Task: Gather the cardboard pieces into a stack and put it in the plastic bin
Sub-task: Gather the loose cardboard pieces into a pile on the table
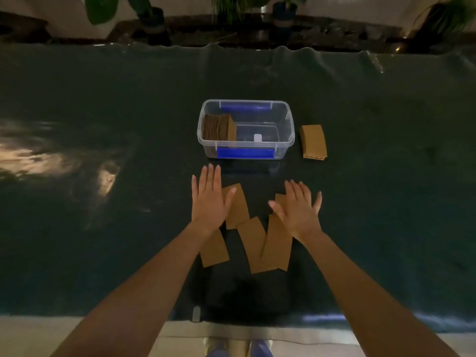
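Several loose brown cardboard pieces lie scattered on the dark table in front of me. My left hand hovers flat with fingers spread over the left pieces, holding nothing. My right hand is spread the same way over the right pieces, partly hiding one. Beyond them stands the clear plastic bin with blue handles. A cardboard stack stands on edge in its left end. Another flat cardboard stack lies on the table just right of the bin.
The table wears a dark shiny plastic cover with bright reflections at the left. Potted plants line the wall behind the far edge. The table's near edge runs just above my feet.
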{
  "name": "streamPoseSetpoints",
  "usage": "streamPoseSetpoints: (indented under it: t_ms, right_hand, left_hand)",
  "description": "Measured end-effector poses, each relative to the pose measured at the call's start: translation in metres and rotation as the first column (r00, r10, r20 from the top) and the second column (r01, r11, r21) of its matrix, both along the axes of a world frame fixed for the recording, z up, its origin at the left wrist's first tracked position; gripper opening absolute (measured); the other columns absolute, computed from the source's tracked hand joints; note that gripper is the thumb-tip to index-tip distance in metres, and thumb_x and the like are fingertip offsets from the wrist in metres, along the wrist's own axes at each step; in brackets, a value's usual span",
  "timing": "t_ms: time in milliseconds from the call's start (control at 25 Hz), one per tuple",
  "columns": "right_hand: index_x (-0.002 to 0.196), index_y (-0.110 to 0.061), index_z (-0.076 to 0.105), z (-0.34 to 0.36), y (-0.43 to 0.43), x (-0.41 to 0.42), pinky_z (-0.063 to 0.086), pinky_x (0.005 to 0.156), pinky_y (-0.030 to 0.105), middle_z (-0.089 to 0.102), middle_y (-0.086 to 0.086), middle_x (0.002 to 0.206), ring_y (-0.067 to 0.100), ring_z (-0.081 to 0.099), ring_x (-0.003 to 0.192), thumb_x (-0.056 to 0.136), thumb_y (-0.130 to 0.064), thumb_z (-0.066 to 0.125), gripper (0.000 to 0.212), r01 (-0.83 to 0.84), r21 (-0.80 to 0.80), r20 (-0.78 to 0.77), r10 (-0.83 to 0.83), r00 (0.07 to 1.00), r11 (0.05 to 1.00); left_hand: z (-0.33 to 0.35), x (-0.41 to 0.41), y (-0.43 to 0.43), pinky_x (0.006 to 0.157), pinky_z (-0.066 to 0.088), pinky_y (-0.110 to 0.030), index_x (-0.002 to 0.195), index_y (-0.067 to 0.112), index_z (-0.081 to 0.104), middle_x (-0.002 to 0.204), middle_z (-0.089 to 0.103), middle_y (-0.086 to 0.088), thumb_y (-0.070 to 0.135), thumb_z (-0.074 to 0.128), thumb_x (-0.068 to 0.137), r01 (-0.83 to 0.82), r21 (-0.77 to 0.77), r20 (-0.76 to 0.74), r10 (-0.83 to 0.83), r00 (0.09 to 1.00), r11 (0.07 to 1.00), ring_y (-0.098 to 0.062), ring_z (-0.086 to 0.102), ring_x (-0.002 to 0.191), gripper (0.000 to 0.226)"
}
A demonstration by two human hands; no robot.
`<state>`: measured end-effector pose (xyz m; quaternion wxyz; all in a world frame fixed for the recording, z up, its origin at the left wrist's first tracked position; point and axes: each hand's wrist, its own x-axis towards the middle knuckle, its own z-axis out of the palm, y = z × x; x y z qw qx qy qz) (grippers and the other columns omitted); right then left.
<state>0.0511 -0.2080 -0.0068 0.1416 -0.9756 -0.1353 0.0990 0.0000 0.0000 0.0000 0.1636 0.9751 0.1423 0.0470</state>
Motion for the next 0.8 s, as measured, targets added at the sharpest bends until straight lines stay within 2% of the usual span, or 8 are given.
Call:
streamPoseSetpoints:
  t_ms: [80, 200, 320, 480, 560, 640, 720, 800]
  right_hand:
    - [0.145, -0.021, 0.017, -0.007, -0.007, -0.003, -0.001, 0.109, 0.063, 0.018, 0.002, 0.155, 0.023, 0.005, 0.144, 0.078, -0.071, 0.038, 0.086, -0.095, -0.114, -0.078, 0.086, 0.993, 0.989]
    - [0.144, -0.028, 0.011, -0.013, -0.021, -0.003, 0.000, 0.108, 0.064, 0.015, 0.000, 0.155, 0.025, 0.005, 0.142, 0.067, -0.069, 0.058, 0.100, -0.173, -0.171, -0.169, 0.145, 0.975, 0.970]
    - [0.145, -0.030, 0.006, -0.011, -0.021, 0.008, 0.005, 0.109, 0.063, 0.018, 0.002, 0.153, 0.026, 0.009, 0.140, 0.061, -0.064, 0.068, 0.109, -0.163, -0.166, -0.167, 0.135, 0.977, 0.973]
    - [0.145, -0.026, 0.013, -0.006, -0.017, 0.014, 0.011, 0.110, 0.058, 0.029, 0.003, 0.140, 0.026, 0.019, 0.133, 0.060, -0.061, 0.071, 0.109, -0.171, -0.172, -0.181, 0.140, 0.973, 0.970]
    - [0.138, -0.023, 0.030, -0.002, -0.015, 0.021, 0.020, 0.108, 0.051, 0.035, 0.003, 0.127, 0.025, 0.027, 0.126, 0.063, -0.056, 0.072, 0.092, -0.180, -0.127, -0.212, 0.150, 0.966, 0.975]
    - [0.117, -0.024, 0.048, 0.005, -0.013, 0.028, 0.032, 0.099, 0.042, 0.039, -0.001, 0.110, 0.021, 0.037, 0.113, 0.071, -0.045, 0.071, 0.055, -0.181, 0.061, -0.294, 0.191, 0.937, 0.982]
    - [0.094, -0.029, 0.050, 0.015, -0.008, 0.033, 0.039, 0.086, 0.032, 0.041, -0.006, 0.097, 0.017, 0.044, 0.102, 0.080, -0.035, 0.066, 0.022, -0.196, 0.250, -0.379, 0.282, 0.881, 0.948]
    - [0.082, -0.037, 0.046, 0.024, 0.007, 0.035, 0.038, 0.076, 0.024, 0.042, -0.012, 0.092, 0.012, 0.046, 0.095, 0.084, -0.031, 0.060, 0.015, -0.263, 0.349, -0.416, 0.401, 0.816, 0.899]
  left_hand:
    - [-0.009, -0.013, -0.004, 0.119, 0.001, -0.047, 0.145, 0.009, 0.010, 0.155, 0.016, -0.013, 0.065, 0.022, 0.085, 0.065, -0.024, -0.061, -0.066, 0.996, 0.998, -0.024, 0.006, 0.144, 0.083]
    - [-0.026, -0.034, -0.014, 0.117, -0.004, -0.046, 0.146, 0.012, 0.002, 0.157, 0.008, -0.013, 0.084, 0.026, 0.067, 0.190, -0.027, -0.191, -0.192, 0.963, 0.981, -0.025, 0.000, 0.144, 0.109]
    - [-0.038, -0.030, -0.016, 0.115, -0.009, -0.046, 0.145, 0.017, -0.009, 0.157, -0.003, -0.014, 0.083, 0.043, 0.060, 0.267, 0.001, -0.250, -0.258, 0.933, 0.964, -0.027, -0.009, 0.143, 0.119]
    - [-0.044, -0.016, -0.013, 0.112, -0.012, -0.046, 0.144, 0.021, -0.009, 0.157, -0.007, -0.012, 0.077, 0.051, 0.062, 0.255, 0.004, -0.265, -0.245, 0.933, 0.967, -0.027, -0.011, 0.143, 0.116]
    - [-0.042, -0.007, -0.008, 0.113, -0.008, -0.047, 0.145, 0.020, -0.002, 0.157, 0.003, -0.011, 0.074, 0.050, 0.067, 0.223, 0.015, -0.257, -0.212, 0.943, 0.975, -0.028, -0.004, 0.143, 0.108]
    - [-0.038, -0.001, -0.006, 0.115, -0.001, -0.048, 0.145, 0.018, 0.006, 0.155, 0.016, -0.009, 0.067, 0.048, 0.075, 0.184, 0.003, -0.222, -0.179, 0.959, 0.983, -0.027, 0.005, 0.143, 0.095]
    - [-0.032, 0.000, -0.007, 0.116, 0.005, -0.047, 0.145, 0.017, 0.011, 0.153, 0.022, -0.008, 0.061, 0.044, 0.082, 0.143, -0.025, -0.177, -0.145, 0.973, 0.989, -0.025, 0.011, 0.142, 0.084]
    - [-0.028, -0.014, -0.003, 0.114, 0.018, -0.046, 0.143, 0.018, 0.018, 0.150, 0.030, -0.008, 0.058, 0.041, 0.085, 0.021, -0.050, -0.118, -0.027, 0.993, 0.999, -0.025, 0.021, 0.139, 0.074]
